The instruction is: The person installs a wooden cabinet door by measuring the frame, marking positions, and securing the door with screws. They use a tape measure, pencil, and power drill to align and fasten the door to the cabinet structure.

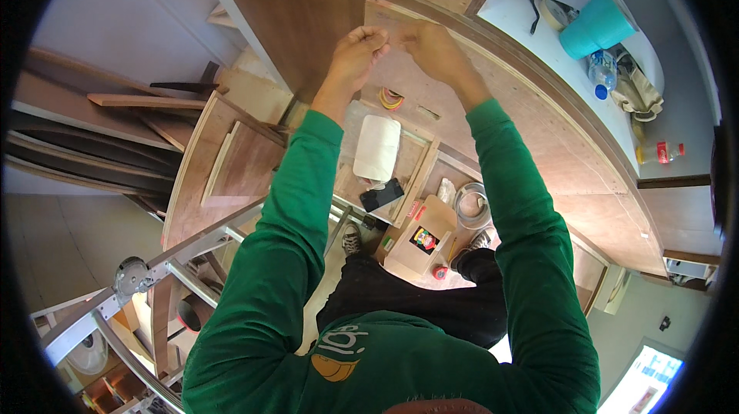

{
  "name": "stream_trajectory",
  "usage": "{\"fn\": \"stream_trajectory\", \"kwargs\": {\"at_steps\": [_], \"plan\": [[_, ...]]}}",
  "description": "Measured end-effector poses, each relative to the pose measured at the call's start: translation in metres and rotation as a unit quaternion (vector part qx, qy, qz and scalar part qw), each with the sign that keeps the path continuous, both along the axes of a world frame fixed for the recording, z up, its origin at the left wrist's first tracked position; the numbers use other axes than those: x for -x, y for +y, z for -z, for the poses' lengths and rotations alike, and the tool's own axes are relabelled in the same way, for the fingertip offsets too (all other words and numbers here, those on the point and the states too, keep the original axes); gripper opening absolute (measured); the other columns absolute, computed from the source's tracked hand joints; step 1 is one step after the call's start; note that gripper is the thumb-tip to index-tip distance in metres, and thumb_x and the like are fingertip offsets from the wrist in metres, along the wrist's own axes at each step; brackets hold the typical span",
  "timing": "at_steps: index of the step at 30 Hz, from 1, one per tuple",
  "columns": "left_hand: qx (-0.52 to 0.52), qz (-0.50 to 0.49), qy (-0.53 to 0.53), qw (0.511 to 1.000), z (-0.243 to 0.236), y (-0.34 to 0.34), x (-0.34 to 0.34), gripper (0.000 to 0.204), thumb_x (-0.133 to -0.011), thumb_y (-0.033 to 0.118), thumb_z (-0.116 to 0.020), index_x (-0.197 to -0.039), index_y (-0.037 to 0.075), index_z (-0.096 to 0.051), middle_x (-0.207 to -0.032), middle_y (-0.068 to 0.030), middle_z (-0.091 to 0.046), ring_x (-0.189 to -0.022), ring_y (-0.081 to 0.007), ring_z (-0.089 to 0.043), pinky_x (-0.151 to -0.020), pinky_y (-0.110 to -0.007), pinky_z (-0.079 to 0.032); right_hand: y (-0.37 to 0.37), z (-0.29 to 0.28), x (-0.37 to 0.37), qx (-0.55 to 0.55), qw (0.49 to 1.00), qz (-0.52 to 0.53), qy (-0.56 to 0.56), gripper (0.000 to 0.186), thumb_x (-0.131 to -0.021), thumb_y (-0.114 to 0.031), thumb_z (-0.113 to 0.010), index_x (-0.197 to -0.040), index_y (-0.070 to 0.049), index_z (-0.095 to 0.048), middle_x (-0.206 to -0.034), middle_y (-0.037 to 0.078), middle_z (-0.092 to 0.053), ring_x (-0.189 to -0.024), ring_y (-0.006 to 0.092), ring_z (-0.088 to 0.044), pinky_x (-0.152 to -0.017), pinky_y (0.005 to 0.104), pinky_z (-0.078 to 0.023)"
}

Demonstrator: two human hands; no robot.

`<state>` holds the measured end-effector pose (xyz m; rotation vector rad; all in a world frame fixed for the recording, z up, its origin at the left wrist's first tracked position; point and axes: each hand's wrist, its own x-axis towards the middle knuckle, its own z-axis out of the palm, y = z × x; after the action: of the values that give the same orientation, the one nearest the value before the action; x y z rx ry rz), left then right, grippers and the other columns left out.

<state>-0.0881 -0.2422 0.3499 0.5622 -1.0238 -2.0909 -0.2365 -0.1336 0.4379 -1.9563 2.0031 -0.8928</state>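
Note:
My left hand (356, 60) is raised in front of the plywood panel at the top middle, thumb and fingers pinched together on something too small to make out. Just to its right, my right hand (429, 51) is held with curled fingers, their tips close to the left hand's; whatever they grip is unclear. Below them lie a coil of coloured material (390, 99), a white padded rectangular item (376, 145) and a dark phone (380, 195) on the wooden surface.
Aluminium ladder (177, 268) at lower left, curved wooden boards (92, 145) at left. A white shelf (508, 10) at upper right holds a turquoise cup (596, 21) and bottle (602, 74). Between my feet are a cardboard box (412, 252) and a cable coil (471, 205).

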Motion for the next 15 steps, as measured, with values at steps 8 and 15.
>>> {"fn": "stream_trajectory", "kwargs": {"at_steps": [8,15], "plan": [[0.140,-0.100,-0.166,0.971,-0.010,0.002,0.011,0.018,-0.095,0.003,-0.072,-0.112,-0.004,-0.069,-0.096,-0.0068,-0.073,-0.081,-0.0133,-0.066,-0.074,-0.026,-0.054,0.001,0.000,-0.005,0.014,1.000,-0.017,-0.020,0.019,-0.090,-0.009,-0.065,-0.105,0.001,-0.071,-0.100,0.025,-0.070,-0.095,0.0429,-0.066,-0.086,0.0470,-0.052],[0.149,-0.033,-0.146,0.977,-0.024,0.011,0.011,0.022,-0.095,-0.001,-0.069,-0.116,-0.008,-0.070,-0.098,-0.0103,-0.074,-0.083,-0.0155,-0.069,-0.077,-0.027,-0.055,-0.003,0.021,-0.002,0.125,0.983,0.037,-0.132,0.011,-0.093,-0.005,-0.065,-0.100,0.001,-0.071,-0.089,0.018,-0.073,-0.082,0.0329,-0.069,-0.078,0.0401,-0.054]]}}
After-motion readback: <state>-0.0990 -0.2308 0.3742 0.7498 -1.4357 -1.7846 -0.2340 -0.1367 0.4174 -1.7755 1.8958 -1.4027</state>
